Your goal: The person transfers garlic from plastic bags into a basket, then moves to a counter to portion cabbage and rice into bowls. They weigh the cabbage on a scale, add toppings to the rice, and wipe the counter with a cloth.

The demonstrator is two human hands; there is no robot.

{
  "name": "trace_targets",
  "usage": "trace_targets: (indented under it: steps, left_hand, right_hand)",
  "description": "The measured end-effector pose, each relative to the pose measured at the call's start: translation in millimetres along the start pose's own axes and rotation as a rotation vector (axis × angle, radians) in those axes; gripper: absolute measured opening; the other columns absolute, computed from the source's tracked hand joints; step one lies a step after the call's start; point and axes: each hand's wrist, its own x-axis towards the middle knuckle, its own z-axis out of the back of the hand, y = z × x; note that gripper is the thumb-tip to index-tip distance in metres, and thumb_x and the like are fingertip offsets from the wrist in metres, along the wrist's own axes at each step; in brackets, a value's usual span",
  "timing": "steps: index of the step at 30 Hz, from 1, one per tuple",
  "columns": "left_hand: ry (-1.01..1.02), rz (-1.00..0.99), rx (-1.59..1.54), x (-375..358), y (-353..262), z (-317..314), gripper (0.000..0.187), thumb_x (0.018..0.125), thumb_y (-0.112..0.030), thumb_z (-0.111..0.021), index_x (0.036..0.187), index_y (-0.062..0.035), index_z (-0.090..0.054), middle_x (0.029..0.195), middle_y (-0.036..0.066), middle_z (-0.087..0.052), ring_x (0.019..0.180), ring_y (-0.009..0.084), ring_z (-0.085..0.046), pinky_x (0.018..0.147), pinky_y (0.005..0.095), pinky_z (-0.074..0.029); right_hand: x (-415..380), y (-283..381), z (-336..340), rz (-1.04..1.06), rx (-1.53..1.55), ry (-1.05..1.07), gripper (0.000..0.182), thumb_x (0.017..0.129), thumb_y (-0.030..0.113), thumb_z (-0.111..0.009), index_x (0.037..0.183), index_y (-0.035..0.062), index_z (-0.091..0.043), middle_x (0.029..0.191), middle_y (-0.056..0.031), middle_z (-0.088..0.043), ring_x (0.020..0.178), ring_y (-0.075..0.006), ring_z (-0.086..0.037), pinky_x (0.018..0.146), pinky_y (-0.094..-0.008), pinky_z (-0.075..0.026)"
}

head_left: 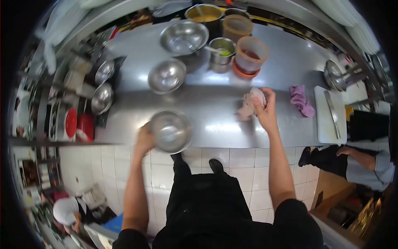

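Observation:
My left hand grips the rim of a steel mixing bowl at the front edge of the steel table. No contents show in that bowl. In my right hand is a crumpled pale pink cloth, held just over the tabletop with part of it hanging down. A second steel bowl sits behind the first, and a larger one stands farther back. To the right of my right hand lies a purple cloth.
A white cutting board with a knife lies at the right. Plastic tub, steel pot and soup pot stand at the back. Small bowls line the left. Co-workers are at both sides.

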Motion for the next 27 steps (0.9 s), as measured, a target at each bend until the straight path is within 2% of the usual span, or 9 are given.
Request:
trace_targets:
  steps: [8, 11, 15, 16, 18, 20, 22, 24, 27]
  left_hand:
    - [-0.07, 0.006, -0.229, -5.1, -112.1, -123.7, 0.045, 0.092, -0.002, -0.057, 0.136, 0.0018, -0.065, 0.119, 0.034, -0.073, 0.104, 0.0535, -0.072, 0.091, 0.0538, -0.061]
    - [0.026, -0.165, 0.02, -19.2, -124.3, -103.0, 0.044, 0.091, -0.006, -0.065, 0.134, -0.0017, -0.066, 0.121, 0.03, -0.073, 0.099, 0.0534, -0.072, 0.089, 0.0559, -0.06]
    - [-0.533, -0.521, 0.137, -53.8, -140.8, -100.8, 0.047, 0.095, -0.003, -0.059, 0.142, -0.0072, -0.06, 0.12, 0.026, -0.073, 0.093, 0.0505, -0.071, 0.081, 0.0576, -0.062]
    - [-0.541, -0.463, 0.314, -64.2, -128.1, -80.3, 0.041, 0.096, -0.004, -0.061, 0.137, -0.0047, -0.062, 0.11, 0.021, -0.077, 0.08, 0.041, -0.075, 0.072, 0.0496, -0.063]
    - [-0.65, -0.396, -0.01, -97.9, -93.6, -38.4, 0.063, 0.093, 0.01, -0.051, 0.155, -0.0053, -0.053, 0.142, 0.028, -0.063, 0.127, 0.0397, -0.066, 0.112, 0.0487, -0.05]
    - [-0.798, -0.347, 0.013, -143.8, 16.4, -23.1, 0.049, 0.093, 0.004, -0.057, 0.141, -0.0028, -0.056, 0.122, 0.02, -0.066, 0.102, 0.03, -0.066, 0.09, 0.0429, -0.052]
    - [-0.884, -0.24, 0.165, -207.7, 170.2, -35.2, 0.036, 0.092, -0.002, -0.064, 0.127, -0.0004, -0.059, 0.103, 0.011, -0.069, 0.078, 0.0204, -0.066, 0.069, 0.037, -0.054]
    - [-1.093, 0.003, -0.18, -276.9, 247.2, -74.6, 0.037, 0.095, -0.002, -0.061, 0.132, 0.0035, -0.059, 0.111, 0.012, -0.07, 0.096, 0.0176, -0.064, 0.083, 0.0321, -0.051]
    - [-0.88, 0.791, -0.54, -372.1, 368.6, -196.8, 0.051, 0.094, 0.0, -0.053, 0.145, 0.0045, -0.056, 0.129, 0.019, -0.069, 0.117, 0.0251, -0.066, 0.1, 0.0321, -0.05]
  right_hand:
    - [-59.6, 12.7, -155.3, 0.327, -0.738, 0.36, 0.047, 0.091, 0.017, -0.073, 0.137, 0.0117, -0.07, 0.134, -0.0258, -0.067, 0.122, -0.0437, -0.066, 0.097, -0.0484, -0.059]
    - [-44.9, 57.6, -143.8, 0.002, -1.013, 1.39, 0.061, 0.079, 0.043, -0.067, 0.133, 0.0158, -0.078, 0.129, -0.0274, -0.073, 0.122, -0.0425, -0.069, 0.105, -0.0532, -0.055]
    - [-47.6, 125.4, -123.2, 0.176, -1.878, 0.956, 0.042, 0.076, 0.031, -0.071, 0.11, 0.0102, -0.083, 0.114, -0.0135, -0.081, 0.102, -0.0347, -0.079, 0.088, -0.0465, -0.062]
    - [-43.3, 105.4, -102.9, 0.345, -1.899, 0.822, 0.038, 0.079, 0.031, -0.07, 0.108, 0.01, -0.083, 0.109, -0.0134, -0.082, 0.094, -0.0359, -0.08, 0.084, -0.0481, -0.062]
    - [-75.9, 77.1, -70.8, 0.805, -1.762, 0.333, 0.035, 0.09, 0.024, -0.066, 0.119, 0.0085, -0.078, 0.119, -0.0173, -0.076, 0.11, -0.0393, -0.073, 0.092, -0.0498, -0.056]
    - [-135.5, 46.6, -69.7, 1.032, -1.47, 0.022, 0.034, 0.093, 0.017, -0.067, 0.124, 0.0076, -0.074, 0.127, -0.0192, -0.07, 0.119, -0.04, -0.065, 0.097, -0.05, -0.05]
    - [-207.6, -15.2, -77.4, 0.973, -1.144, 0.079, 0.028, 0.091, 0.008, -0.069, 0.118, 0.0043, -0.071, 0.118, -0.0184, -0.07, 0.109, -0.0372, -0.065, 0.093, -0.0481, -0.049]
    - [-286.4, -101.5, -102.9, 0.761, -0.787, 0.52, 0.019, 0.091, 0.003, -0.069, 0.11, 0.0037, -0.07, 0.098, -0.014, -0.071, 0.09, -0.0345, -0.068, 0.083, -0.0411, -0.052]
    - [-379.5, -290.1, -162.5, -0.323, -0.522, 0.763, 0.021, 0.095, 0.009, -0.074, 0.116, 0.0052, -0.071, 0.098, -0.0084, -0.071, 0.087, -0.0179, -0.068, 0.068, -0.0336, -0.057]
